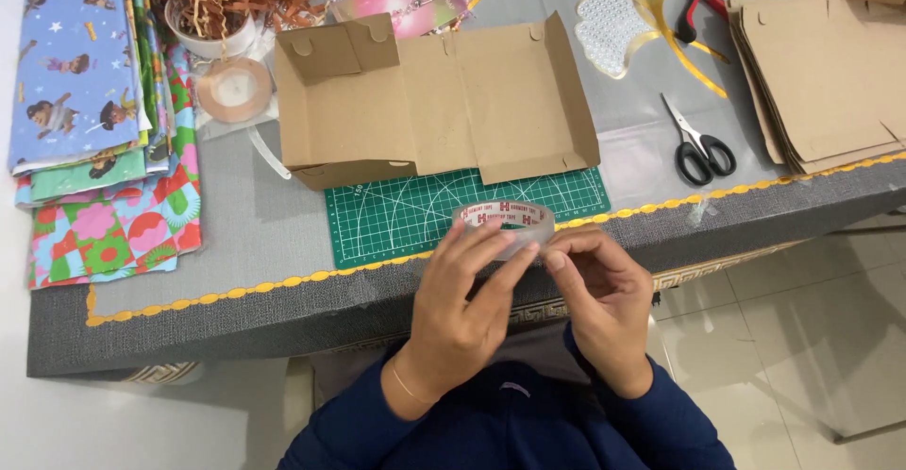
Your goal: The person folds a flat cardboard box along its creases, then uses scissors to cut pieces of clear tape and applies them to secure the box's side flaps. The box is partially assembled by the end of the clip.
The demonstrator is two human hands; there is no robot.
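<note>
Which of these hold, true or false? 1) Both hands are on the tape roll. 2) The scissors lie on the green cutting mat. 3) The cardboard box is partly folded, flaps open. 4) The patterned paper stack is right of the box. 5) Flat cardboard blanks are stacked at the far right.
1) Both hands, left hand and right hand, hold the clear tape roll: true.
2) False. The scissors lie on the grey table, right of the green cutting mat.
3) The cardboard box is partly folded, flaps open: true.
4) False. The patterned paper stack lies left of the box.
5) Flat cardboard blanks are stacked at the far right: true.
</note>
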